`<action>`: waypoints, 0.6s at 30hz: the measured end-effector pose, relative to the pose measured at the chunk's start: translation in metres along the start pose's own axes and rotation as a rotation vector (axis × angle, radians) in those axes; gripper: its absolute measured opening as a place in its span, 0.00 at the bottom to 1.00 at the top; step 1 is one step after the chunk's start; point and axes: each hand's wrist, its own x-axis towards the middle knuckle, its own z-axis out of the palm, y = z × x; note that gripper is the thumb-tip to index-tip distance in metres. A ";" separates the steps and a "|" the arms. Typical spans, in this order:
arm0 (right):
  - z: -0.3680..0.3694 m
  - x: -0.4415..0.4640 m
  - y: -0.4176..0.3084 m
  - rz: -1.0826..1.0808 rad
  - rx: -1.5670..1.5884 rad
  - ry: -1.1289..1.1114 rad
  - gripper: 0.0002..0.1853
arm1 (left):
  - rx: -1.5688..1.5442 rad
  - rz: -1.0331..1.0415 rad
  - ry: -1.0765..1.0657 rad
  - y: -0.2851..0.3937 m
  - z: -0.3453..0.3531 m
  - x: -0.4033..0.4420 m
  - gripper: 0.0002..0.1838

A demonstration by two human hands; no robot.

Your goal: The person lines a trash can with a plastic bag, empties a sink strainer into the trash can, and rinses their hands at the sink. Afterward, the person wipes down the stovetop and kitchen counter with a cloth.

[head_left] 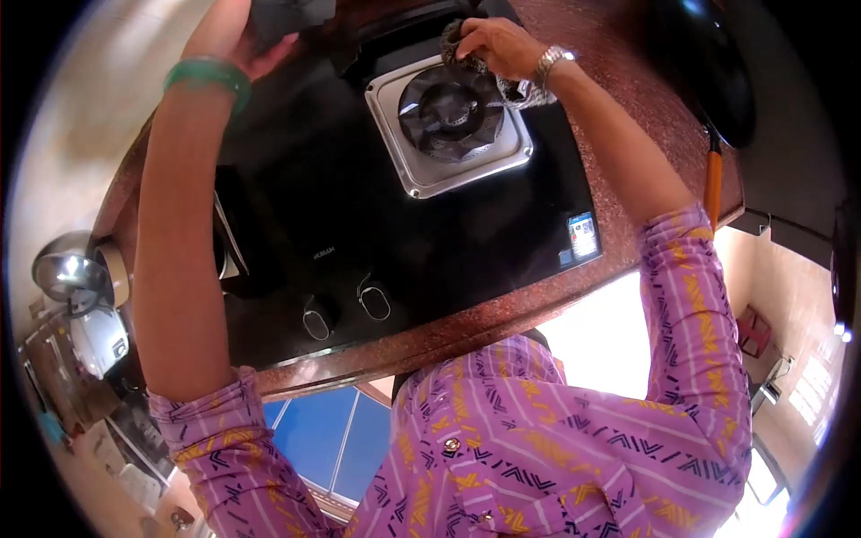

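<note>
At the top of the head view, my right hand is closed on a dark, crumpled cloth over the back right of the gas burner. The burner sits in a square, silvery drip tray on the black glass cooktop. Up at the left, my left hand grips a dark, flat-sided thing; the view's top edge cuts it off, so its kind is hidden. A green bangle circles my left wrist.
Two control knobs stand near the cooktop's front edge. Part of another burner tray shows beside my left forearm. A black pan with a wooden handle lies at right on the reddish counter. A mixer stands far left.
</note>
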 end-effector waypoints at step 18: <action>-0.008 0.051 -0.062 -0.048 -0.123 -0.368 0.18 | 0.197 -0.050 -0.125 0.012 0.007 -0.009 0.15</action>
